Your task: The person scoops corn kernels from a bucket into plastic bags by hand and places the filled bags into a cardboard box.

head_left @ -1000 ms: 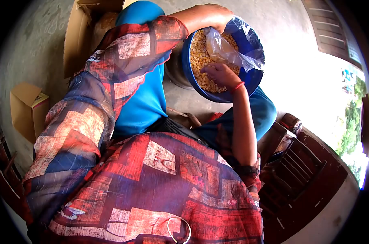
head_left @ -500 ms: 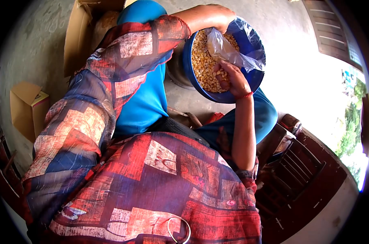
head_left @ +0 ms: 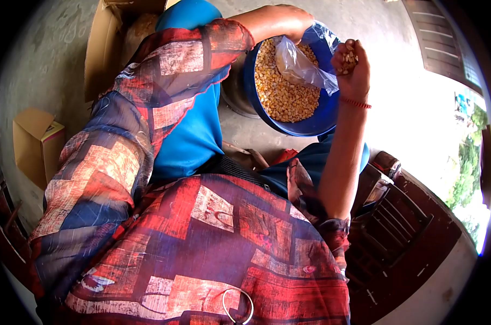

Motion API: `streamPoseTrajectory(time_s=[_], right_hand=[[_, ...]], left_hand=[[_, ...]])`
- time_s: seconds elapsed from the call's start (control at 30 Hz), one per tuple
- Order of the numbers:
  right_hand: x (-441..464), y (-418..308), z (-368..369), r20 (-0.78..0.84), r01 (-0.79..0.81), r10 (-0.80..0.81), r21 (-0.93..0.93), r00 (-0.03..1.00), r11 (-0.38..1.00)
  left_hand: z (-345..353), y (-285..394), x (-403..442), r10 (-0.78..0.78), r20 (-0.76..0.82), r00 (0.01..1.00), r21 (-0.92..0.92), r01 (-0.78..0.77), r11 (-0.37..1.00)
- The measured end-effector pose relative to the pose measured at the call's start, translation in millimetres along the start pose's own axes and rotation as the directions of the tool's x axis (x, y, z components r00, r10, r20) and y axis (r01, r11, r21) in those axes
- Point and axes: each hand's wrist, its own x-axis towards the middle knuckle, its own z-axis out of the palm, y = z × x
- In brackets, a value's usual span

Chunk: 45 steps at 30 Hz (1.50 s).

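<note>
Remotely, I see the right hand [head_left: 356,75] holding small golden kernels [head_left: 347,63] within curled fingers [head_left: 340,49], a round blue basin [head_left: 305,129] just left of them, and cannot tell what the left hand [head_left: 293,21] grips.

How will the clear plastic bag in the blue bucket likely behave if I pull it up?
The clear plastic bag should be floppy, since it lies in loose, creased folds over the yellow kernels. Its shiny surface suggests it may be slippery. The see-through film is probably light, though any kernels caught inside would add weight.
</note>
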Motion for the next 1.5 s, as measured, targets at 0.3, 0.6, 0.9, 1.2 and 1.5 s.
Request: streamPoseTrajectory(time_s=[0.3, 0.6, 0.9, 1.2, 1.5], right_hand=[[6.9, 9.1, -5.1, 0.018, 0.143, -0.192, -0.733, 0.981, 0.665], [-31.0, 51.7, -0.6, 0.183, 0.079, 0.357, -0.955, 0.916, 0.286], [-51.0, 124.7, -21.9, 0.051, 0.154, 0.472, -0.971, 0.88, -0.181], [-53.4, 103.0, -5.3, 0.098, -0.088, 0.521, -0.943, 0.848, 0.321], [-65.7, 69.9, -16.4, -0.048, -0.393, 0.391, -0.033, 0.919, 0.919]], left_hand=[[2.7, -1.8, 2.9, -0.037, 0.021, 0.999, 0.003, 0.037, 0.999], [6.6, 1.4, -0.9, -0.03, 0.025, 0.999, 0.01, 0.03, 0.999], [9.6, 2.6, -1.9, -0.039, 0.026, 0.999, 0.017, 0.039, 0.999], [8.3, 3.3, -4.1, -0.046, 0.031, 0.998, 0.016, 0.045, 0.999], [8.7, 1.6, 0.6, -0.048, 0.04, 0.998, 0.027, 0.047, 0.999]])
